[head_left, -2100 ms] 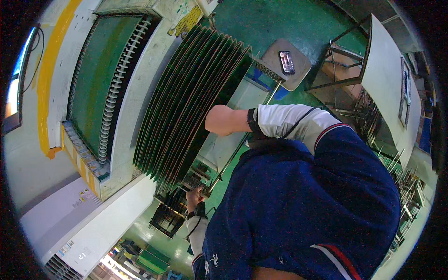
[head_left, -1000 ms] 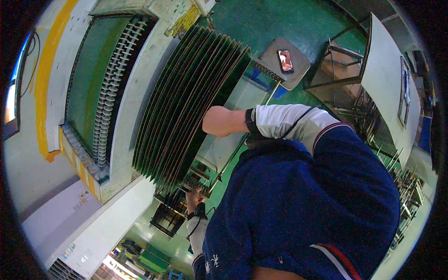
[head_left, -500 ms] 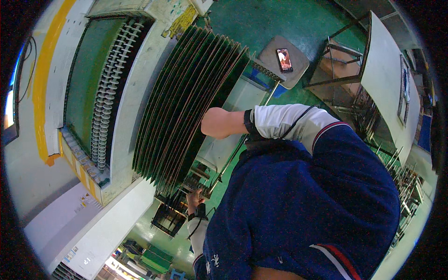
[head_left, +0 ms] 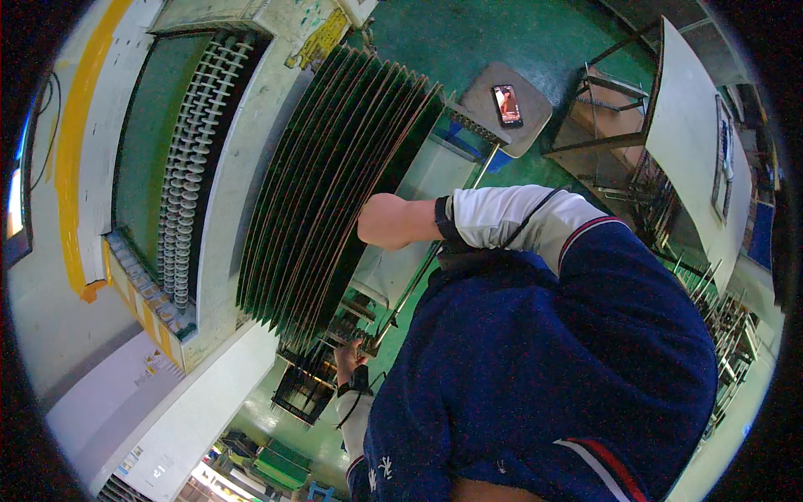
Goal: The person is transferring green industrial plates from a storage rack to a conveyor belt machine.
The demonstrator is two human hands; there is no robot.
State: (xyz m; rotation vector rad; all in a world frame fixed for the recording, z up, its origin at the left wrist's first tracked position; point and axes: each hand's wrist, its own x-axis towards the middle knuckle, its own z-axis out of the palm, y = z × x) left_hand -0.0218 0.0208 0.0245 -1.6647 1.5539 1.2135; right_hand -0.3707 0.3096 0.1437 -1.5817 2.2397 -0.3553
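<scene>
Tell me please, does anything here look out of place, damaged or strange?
Two small things. A phone with a lit screen lies on the stool seat, odd beside work equipment. The yellow patch on the pale machine has ragged, worn-looking edges. The dark green panels stand in a row, and I see no spill.

Panels, dark green, one row: thin, broad sheets with copper-coloured edges, standing on edge, closely ranked, narrow dark gaps showing between them. The row is extending leftward from the right hand, which is overlapping the outermost sheets; any contact there is being hidden by the hand itself. The lower ends are stopping near the left hand.

Slotted metal rack, one: holding the panels. A toothed bar is projecting above and beyond the right hand; a slender rod is running from it, passing beneath the right forearm, toward the left hand.
</scene>
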